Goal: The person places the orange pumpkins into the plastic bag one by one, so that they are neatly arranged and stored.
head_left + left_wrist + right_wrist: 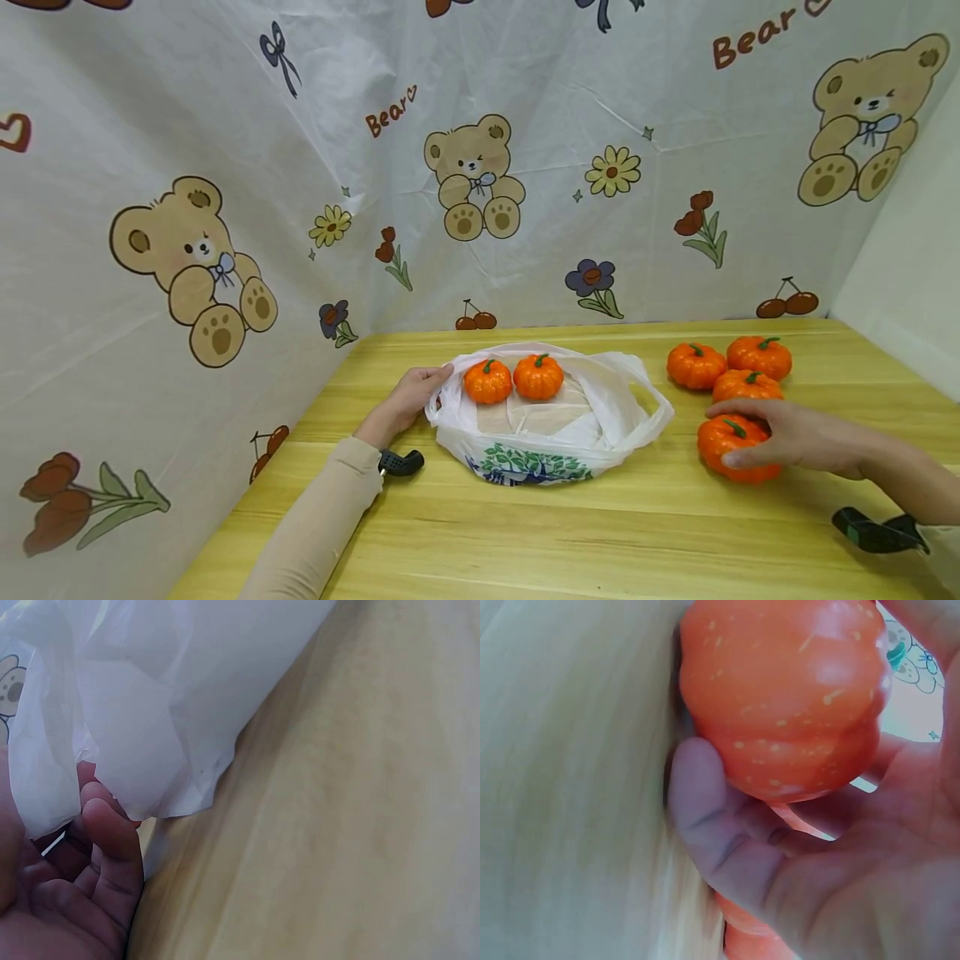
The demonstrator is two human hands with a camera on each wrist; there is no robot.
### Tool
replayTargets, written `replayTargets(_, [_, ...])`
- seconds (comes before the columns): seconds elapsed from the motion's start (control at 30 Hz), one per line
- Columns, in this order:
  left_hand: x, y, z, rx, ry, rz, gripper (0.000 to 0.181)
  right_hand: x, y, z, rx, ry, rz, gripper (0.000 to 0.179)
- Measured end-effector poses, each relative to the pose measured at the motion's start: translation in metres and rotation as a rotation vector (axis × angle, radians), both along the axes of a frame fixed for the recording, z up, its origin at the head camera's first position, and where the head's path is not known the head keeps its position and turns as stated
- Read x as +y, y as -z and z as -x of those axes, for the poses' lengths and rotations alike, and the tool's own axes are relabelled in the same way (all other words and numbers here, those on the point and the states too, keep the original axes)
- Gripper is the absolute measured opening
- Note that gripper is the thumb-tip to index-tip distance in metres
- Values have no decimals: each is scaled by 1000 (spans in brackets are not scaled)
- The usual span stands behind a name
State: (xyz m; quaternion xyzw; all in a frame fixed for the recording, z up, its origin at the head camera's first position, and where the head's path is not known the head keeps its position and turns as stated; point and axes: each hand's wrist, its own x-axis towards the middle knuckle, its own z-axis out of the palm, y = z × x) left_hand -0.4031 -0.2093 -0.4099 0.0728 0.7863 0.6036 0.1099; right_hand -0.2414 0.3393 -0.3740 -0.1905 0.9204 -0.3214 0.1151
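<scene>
A white plastic bag [618,446] with a green and blue print lies wide open on the table. Two small orange pumpkins [487,385] with green stems sit inside it, toward the back left. At the bag's left side, my left hand [411,397] holds the edge by the handle; the left wrist view shows the thin plastic [142,712] between thumb and curled fingers. To the right of the bag, my right hand [806,437] grips another orange pumpkin [727,454] from its right side, thumb in front and fingers behind. Close up, its ribbed, yellow-flecked skin [780,712] is right by the tabletop.
Three more pumpkins [696,367] stand close together just behind the right hand. The wooden table [525,542] meets a white cloth [540,242] printed with bears and flowers at the back and left. A white wall [907,283] rises at the right.
</scene>
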Motion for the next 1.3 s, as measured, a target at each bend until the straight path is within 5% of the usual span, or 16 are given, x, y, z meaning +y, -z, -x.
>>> replayTargets(0.43, [0, 1, 0, 5, 6, -1, 54, -6, -25, 6, -2, 2, 84, 58])
replayTargets(0.9, [-3, 0, 4, -6, -3, 3, 54, -45, -75, 14, 55, 7, 70, 62])
replayTargets(1.3, [-2, 2, 3, 5, 6, 4, 56, -96, -86, 37, -50, 0, 155, 69])
